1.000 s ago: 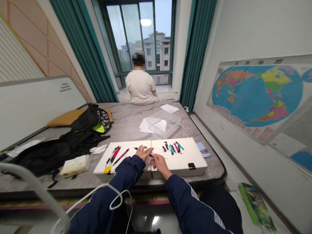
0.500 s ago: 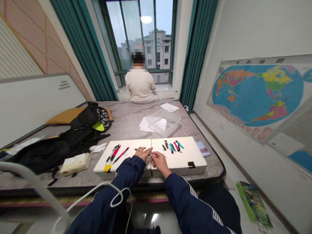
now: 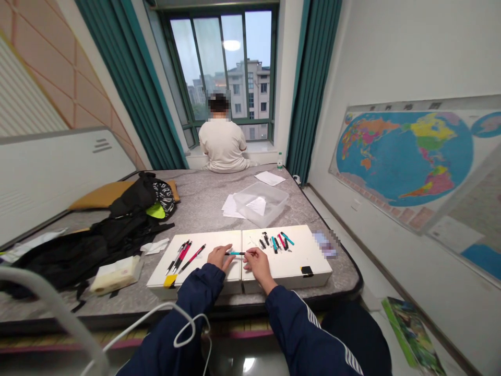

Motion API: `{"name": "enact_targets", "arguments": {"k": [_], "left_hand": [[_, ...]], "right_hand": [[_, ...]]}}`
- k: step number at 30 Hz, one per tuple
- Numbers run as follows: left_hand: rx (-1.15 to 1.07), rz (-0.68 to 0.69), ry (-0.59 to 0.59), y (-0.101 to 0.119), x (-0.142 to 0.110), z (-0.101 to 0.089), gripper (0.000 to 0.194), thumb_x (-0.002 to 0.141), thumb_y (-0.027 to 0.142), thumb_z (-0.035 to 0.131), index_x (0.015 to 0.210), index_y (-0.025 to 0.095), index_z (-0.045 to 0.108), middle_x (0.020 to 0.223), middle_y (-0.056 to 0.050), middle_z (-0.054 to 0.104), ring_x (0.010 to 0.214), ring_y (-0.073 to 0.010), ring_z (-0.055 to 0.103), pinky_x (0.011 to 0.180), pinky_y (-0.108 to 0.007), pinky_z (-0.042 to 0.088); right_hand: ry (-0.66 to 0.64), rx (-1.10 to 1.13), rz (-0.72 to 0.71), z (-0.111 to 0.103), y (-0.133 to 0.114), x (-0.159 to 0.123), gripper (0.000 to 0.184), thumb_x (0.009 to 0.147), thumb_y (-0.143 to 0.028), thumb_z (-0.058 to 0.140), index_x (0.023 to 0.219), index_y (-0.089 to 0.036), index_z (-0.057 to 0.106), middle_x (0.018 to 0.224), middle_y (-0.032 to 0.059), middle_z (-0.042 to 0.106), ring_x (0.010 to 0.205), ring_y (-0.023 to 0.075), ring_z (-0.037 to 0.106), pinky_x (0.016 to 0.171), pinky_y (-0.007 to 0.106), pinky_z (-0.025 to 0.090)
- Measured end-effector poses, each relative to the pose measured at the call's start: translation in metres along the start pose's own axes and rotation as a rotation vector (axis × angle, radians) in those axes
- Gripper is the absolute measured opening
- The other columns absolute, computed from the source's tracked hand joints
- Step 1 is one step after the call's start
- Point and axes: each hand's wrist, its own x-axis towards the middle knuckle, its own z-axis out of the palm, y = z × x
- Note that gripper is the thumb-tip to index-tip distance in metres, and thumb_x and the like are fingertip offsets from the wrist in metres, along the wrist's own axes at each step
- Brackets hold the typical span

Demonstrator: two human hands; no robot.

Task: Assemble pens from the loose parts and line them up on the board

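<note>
My left hand (image 3: 218,256) and my right hand (image 3: 255,261) pinch the two ends of a teal and black pen (image 3: 235,253), held level just above two white boards (image 3: 289,263) laid side by side on the bed. Assembled red and black pens (image 3: 183,255) lie in a row on the left board. Several loose pen parts (image 3: 275,241), teal, red and black, are scattered on the right board beyond my right hand.
A clear plastic tub (image 3: 261,202) and sheets of paper (image 3: 230,205) sit further up the bed. Black bags (image 3: 94,235) and a tissue pack (image 3: 114,273) lie at left. A person (image 3: 223,141) sits at the window, back turned. A white cable (image 3: 156,318) crosses my left sleeve.
Both hands lifted off the board and drew toward me. A teal and black pen now shows between them, held by both ends.
</note>
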Motion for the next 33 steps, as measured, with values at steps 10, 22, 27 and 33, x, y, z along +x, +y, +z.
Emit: {"name": "enact_targets", "arguments": {"k": [10,22,27,33], "left_hand": [[-0.110,-0.031,0.024,-0.017,-0.003,0.013,0.019,0.082,0.032,0.054,0.088,0.019,0.067,0.087,-0.006,0.068,0.088,-0.0225,0.058,0.080,-0.036,0.047],[-0.061,0.263,0.207,-0.044,0.000,0.026,0.021,0.082,0.030,0.053,0.089,0.023,0.072,0.083,-0.007,0.068,0.081,-0.0216,0.061,0.076,-0.036,0.048],[-0.082,0.177,0.208,-0.034,-0.002,0.023,0.017,0.078,0.032,0.058,0.081,0.021,0.070,0.080,-0.007,0.066,0.080,-0.0222,0.059,0.075,-0.035,0.047],[-0.152,0.104,0.165,-0.025,-0.001,0.022,0.033,0.076,0.043,0.060,0.098,0.019,0.068,0.087,-0.008,0.069,0.082,-0.0229,0.061,0.077,-0.035,0.046]], "right_hand": [[-0.007,-0.013,0.012,0.002,0.000,-0.002,0.032,0.070,-0.043,0.066,0.083,-0.015,0.056,0.065,0.0033,0.061,0.060,0.0165,0.063,0.044,0.025,0.053],[-0.219,-0.145,0.066,-0.005,-0.006,0.014,0.031,0.065,-0.038,0.070,0.080,-0.015,0.056,0.061,0.0004,0.061,0.056,0.0158,0.064,0.047,0.025,0.053],[-0.185,-0.260,0.024,-0.005,-0.001,0.012,0.034,0.077,-0.049,0.057,0.071,-0.016,0.055,0.055,0.0002,0.060,0.041,0.0104,0.055,0.038,0.020,0.046],[-0.108,-0.106,-0.006,-0.013,0.001,0.020,0.032,0.073,-0.045,0.062,0.086,-0.016,0.056,0.063,0.0007,0.062,0.052,0.0131,0.060,0.040,0.021,0.048]]}}
